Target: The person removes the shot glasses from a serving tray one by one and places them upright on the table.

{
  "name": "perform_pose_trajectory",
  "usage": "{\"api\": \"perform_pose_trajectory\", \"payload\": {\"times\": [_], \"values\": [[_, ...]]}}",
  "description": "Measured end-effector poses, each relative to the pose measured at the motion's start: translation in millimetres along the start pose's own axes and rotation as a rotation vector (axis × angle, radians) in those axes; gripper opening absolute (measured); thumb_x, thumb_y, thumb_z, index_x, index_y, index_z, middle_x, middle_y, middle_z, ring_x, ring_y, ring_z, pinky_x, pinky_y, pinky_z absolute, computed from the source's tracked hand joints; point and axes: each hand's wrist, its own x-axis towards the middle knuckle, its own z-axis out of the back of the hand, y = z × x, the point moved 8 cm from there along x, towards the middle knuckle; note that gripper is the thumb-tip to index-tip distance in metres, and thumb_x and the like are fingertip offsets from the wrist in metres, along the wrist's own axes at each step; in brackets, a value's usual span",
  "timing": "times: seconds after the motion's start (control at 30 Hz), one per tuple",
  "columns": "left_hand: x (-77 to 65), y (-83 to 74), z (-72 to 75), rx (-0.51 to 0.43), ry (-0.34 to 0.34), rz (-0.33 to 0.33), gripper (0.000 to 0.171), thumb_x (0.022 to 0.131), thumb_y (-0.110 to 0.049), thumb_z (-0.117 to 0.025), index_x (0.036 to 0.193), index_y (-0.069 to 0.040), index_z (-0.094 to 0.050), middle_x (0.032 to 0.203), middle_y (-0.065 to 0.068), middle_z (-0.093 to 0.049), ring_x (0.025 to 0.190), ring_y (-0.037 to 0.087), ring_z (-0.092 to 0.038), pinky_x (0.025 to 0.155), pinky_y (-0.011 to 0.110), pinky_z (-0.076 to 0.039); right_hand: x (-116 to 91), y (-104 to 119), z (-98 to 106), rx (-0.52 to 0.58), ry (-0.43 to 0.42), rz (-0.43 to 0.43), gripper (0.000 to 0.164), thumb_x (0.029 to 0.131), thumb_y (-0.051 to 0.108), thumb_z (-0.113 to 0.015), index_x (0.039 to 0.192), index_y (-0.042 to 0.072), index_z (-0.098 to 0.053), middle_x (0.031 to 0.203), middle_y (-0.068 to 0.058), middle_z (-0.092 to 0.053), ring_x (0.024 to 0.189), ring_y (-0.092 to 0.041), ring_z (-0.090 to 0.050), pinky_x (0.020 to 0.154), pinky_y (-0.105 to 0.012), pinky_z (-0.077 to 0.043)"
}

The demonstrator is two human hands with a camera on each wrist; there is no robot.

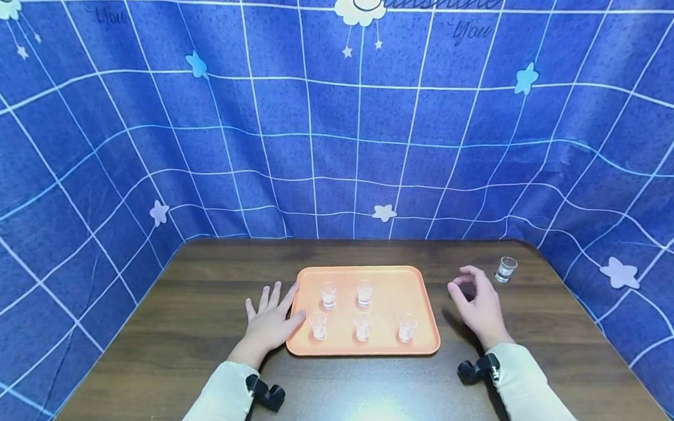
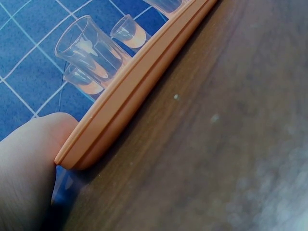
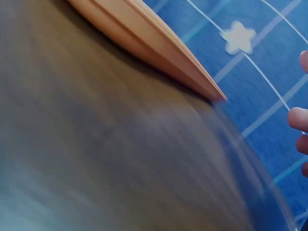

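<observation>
An orange tray [image 1: 384, 346] lies on the table with several small clear shot glasses [image 1: 362, 326] standing on it, two in the back row and three in the front. My left hand [image 1: 270, 324] spreads its fingers at the tray's left edge, and the thumb touches the rim. In the left wrist view the same tray [image 2: 110, 115] rises beside that hand. To the right of the tray, my right hand [image 1: 479, 308] hovers with curved fingers and holds nothing. Just beyond it, at the back right, stands another shot glass [image 1: 506, 269].
A dark wooden table [image 1: 197, 305] carries everything, with a bright glare near its front. Behind and on both sides hangs a blue curtain [image 1: 329, 141] with white grid lines and stars.
</observation>
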Motion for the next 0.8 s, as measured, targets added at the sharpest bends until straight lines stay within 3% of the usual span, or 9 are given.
{"api": "perform_pose_trajectory", "payload": {"times": [0.2,0.47,0.8], "values": [[-0.7,-0.3,0.4,-0.003,0.005,0.003,0.073,0.099,-0.063,-0.044,0.162,-0.033,-0.024,0.168,0.019,-0.013,0.153,0.045,-0.003,0.111,0.075,0.008,-10.5,25.3,-21.4,0.062,0.096,0.108,0.037,0.086,0.005,-0.076,0.119,0.002,-0.060,0.094,-0.002,-0.071,0.094,-0.020,-0.064,0.092,-0.022,-0.040],[0.5,0.1,-0.6,-0.006,-0.005,-0.003,0.073,0.098,-0.063,-0.044,0.162,-0.033,-0.024,0.168,0.018,-0.013,0.153,0.045,-0.004,0.110,0.075,0.009,-21.3,46.1,-36.9,0.117,0.201,0.181,0.039,0.083,0.002,-0.078,0.118,0.001,-0.061,0.095,0.003,-0.070,0.097,-0.018,-0.063,0.093,-0.021,-0.040],[0.4,-0.1,0.0,-0.007,-0.005,0.000,0.073,0.098,-0.063,-0.044,0.162,-0.033,-0.024,0.168,0.018,-0.014,0.153,0.045,-0.004,0.110,0.075,0.008,-33.7,66.2,-50.8,0.196,0.351,0.377,0.040,0.083,0.001,-0.073,0.120,-0.002,-0.059,0.093,-0.002,-0.072,0.097,-0.021,-0.063,0.095,-0.024,-0.039]]}}
